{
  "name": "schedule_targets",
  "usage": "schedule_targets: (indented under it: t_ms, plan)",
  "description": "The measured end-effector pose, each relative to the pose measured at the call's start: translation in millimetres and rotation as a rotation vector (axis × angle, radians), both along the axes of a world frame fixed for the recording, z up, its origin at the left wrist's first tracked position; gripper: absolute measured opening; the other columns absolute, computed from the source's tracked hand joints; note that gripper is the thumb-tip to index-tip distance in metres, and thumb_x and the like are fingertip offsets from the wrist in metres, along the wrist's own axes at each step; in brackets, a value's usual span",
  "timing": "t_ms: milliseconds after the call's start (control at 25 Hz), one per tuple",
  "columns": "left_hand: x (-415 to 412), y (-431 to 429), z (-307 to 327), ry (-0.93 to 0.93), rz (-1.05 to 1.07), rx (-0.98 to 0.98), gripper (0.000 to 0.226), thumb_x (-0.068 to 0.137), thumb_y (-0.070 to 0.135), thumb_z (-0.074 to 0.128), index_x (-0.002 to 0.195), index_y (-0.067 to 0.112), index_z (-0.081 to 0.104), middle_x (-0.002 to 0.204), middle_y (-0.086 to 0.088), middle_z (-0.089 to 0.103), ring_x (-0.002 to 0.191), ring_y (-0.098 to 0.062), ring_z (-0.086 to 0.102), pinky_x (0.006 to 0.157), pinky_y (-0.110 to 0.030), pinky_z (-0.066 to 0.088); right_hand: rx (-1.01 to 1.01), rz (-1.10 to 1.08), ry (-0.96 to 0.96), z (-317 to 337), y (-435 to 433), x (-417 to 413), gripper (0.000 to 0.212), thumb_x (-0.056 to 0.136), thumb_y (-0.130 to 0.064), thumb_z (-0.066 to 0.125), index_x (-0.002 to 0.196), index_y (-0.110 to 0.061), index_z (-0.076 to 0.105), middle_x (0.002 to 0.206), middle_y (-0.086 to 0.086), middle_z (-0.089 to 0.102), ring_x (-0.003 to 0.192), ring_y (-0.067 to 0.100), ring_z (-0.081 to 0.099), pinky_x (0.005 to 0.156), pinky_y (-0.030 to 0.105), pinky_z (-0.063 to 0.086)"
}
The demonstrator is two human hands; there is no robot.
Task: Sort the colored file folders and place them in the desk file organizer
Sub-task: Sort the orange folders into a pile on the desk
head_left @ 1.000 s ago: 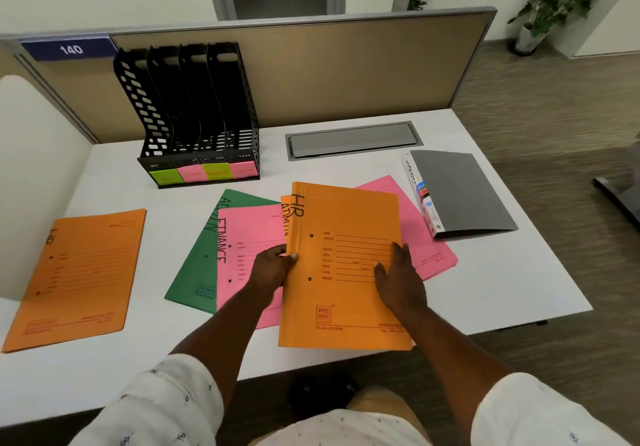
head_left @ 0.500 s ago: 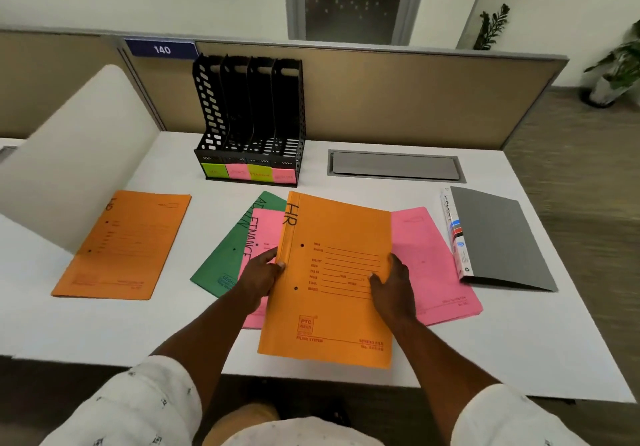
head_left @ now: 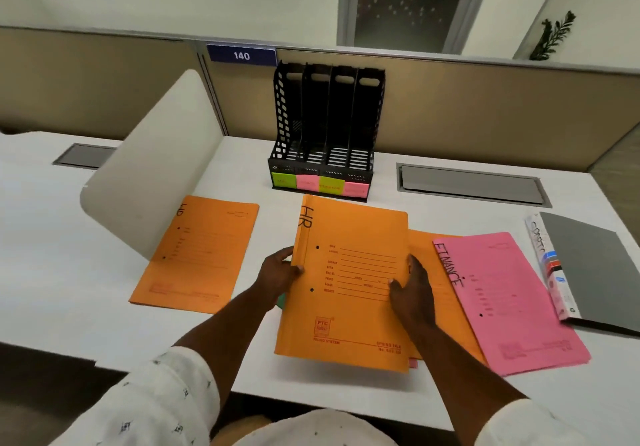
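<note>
I see organizer (head_left: 325, 127) empty. Left hand (head_left: 277, 274), right hand (head_left: 414, 293): grip clamped on HR folder (head_left: 346, 310) before organizer; other folders (head_left: 502, 290) unfiled.

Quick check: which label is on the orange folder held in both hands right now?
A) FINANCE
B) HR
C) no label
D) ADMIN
B: HR is handwritten at the top-left of the held orange folder, which the left hand and right hand hold at its sides.
</note>
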State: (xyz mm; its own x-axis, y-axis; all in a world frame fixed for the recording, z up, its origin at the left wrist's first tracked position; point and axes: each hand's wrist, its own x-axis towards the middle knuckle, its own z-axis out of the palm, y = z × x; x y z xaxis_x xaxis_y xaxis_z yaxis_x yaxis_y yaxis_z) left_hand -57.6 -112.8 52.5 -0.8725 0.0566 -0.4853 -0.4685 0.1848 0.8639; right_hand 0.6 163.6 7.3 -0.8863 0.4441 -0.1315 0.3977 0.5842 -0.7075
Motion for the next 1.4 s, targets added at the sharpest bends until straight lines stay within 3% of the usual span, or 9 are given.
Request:
schedule_targets:
  t_ms: [120, 280, 440, 560, 760, 1040, 1160, 1240, 1400]
  plan:
    - [-29, -64, -2, -0.035, 0.012, 0.022, 0.049, 0.093, 0.010, 0.069, 0.140, 0.020, 0.057, 0.110, -0.009, 0.075, 0.095, -0.027, 0.074, 0.080, -0.046, 0.062, -0.040, -0.043, -0.001, -5, -66, -23, 0.070, 0.095, -0.018, 0.065, 0.155, -0.015, 0.029, 0.153, 0.011, 0.042, 0.136, 0.034, 0.045, 0.107, 0.046, 0.043]
    - [-55, -153, -9, -0.048, 0.037, 0.007, 0.052, 0.095, 0.003, 0.059, 0.143, 0.023, 0.056, 0.117, -0.013, 0.073, 0.104, -0.032, 0.071, 0.091, -0.052, 0.058, -0.213, -0.093, -0.055, -9, -162, -55, 0.070, 0.091, -0.015, 0.069, 0.152, -0.015, 0.034, 0.146, 0.011, 0.049, 0.133, 0.035, 0.048, 0.106, 0.047, 0.046]
    - [-71, -219, -20, -0.009, 0.027, -0.184, 0.057, 0.101, 0.006, 0.050, 0.154, 0.024, 0.040, 0.148, -0.011, 0.053, 0.128, -0.034, 0.056, 0.109, -0.053, 0.046, -0.382, -0.138, -0.053, -12, -236, -78, 0.058, 0.082, -0.001, 0.072, 0.130, -0.025, 0.051, 0.113, -0.001, 0.066, 0.106, 0.027, 0.063, 0.075, 0.023, 0.049]
    - [-79, -253, -33, 0.011, 0.040, -0.425, 0.062, 0.102, 0.007, 0.046, 0.159, 0.018, 0.027, 0.158, -0.011, 0.039, 0.140, -0.036, 0.044, 0.115, -0.048, 0.039, -0.400, -0.092, -0.089, -17, -282, -94, 0.073, 0.082, 0.001, 0.074, 0.146, -0.015, 0.044, 0.137, 0.009, 0.059, 0.119, 0.028, 0.059, 0.093, 0.032, 0.051]
    - [-96, -277, -47, -0.033, 0.048, -0.602, 0.069, 0.097, 0.013, 0.049, 0.159, 0.013, 0.021, 0.150, -0.020, 0.041, 0.133, -0.041, 0.047, 0.109, -0.055, 0.044, -0.314, 0.009, -0.130, -31, -328, -116, 0.083, 0.085, -0.006, 0.074, 0.156, -0.016, 0.031, 0.150, 0.009, 0.046, 0.136, 0.029, 0.046, 0.108, 0.039, 0.042]
    - [-109, -283, -62, -0.065, -0.127, -0.806, 0.076, 0.097, 0.034, 0.054, 0.160, 0.018, 0.016, 0.164, -0.014, 0.022, 0.147, -0.037, 0.030, 0.116, -0.055, 0.032, -0.232, 0.092, -0.178, -47, -357, -133, 0.082, 0.092, -0.011, 0.068, 0.158, -0.014, 0.020, 0.155, 0.010, 0.037, 0.139, 0.029, 0.042, 0.103, 0.026, 0.033]
    - [-114, -282, -74, -0.070, -0.379, -0.913, 0.079, 0.097, 0.043, 0.052, 0.162, 0.022, 0.012, 0.169, -0.012, 0.002, 0.155, -0.037, 0.006, 0.122, -0.057, 0.017, 0.010, 0.347, -0.316, -60, -361, -135, 0.086, 0.096, -0.035, 0.061, 0.159, -0.008, 0.009, 0.165, 0.014, 0.017, 0.150, 0.033, 0.022, 0.120, 0.045, 0.020]
    - [-116, -283, -81, -0.092, -0.510, -0.976, 0.082, 0.097, 0.049, 0.051, 0.162, 0.025, 0.007, 0.169, -0.011, -0.008, 0.155, -0.037, -0.006, 0.122, -0.060, 0.006, 0.259, 0.512, -0.443, -67, -359, -134, 0.088, 0.098, -0.052, 0.049, 0.159, -0.009, 0.004, 0.167, 0.014, 0.002, 0.154, 0.033, 0.003, 0.121, 0.057, 0.006]
    - [-117, -282, -87, -0.054, -0.517, -1.054, 0.082, 0.095, 0.050, 0.049, 0.162, 0.025, 0.008, 0.169, -0.012, -0.007, 0.155, -0.037, -0.010, 0.121, -0.063, 0.001, 0.321, 0.608, -0.479, -73, -353, -133, 0.088, 0.098, -0.060, 0.038, 0.159, -0.011, -0.003, 0.168, 0.011, -0.009, 0.154, 0.031, -0.007, 0.121, 0.059, -0.001]
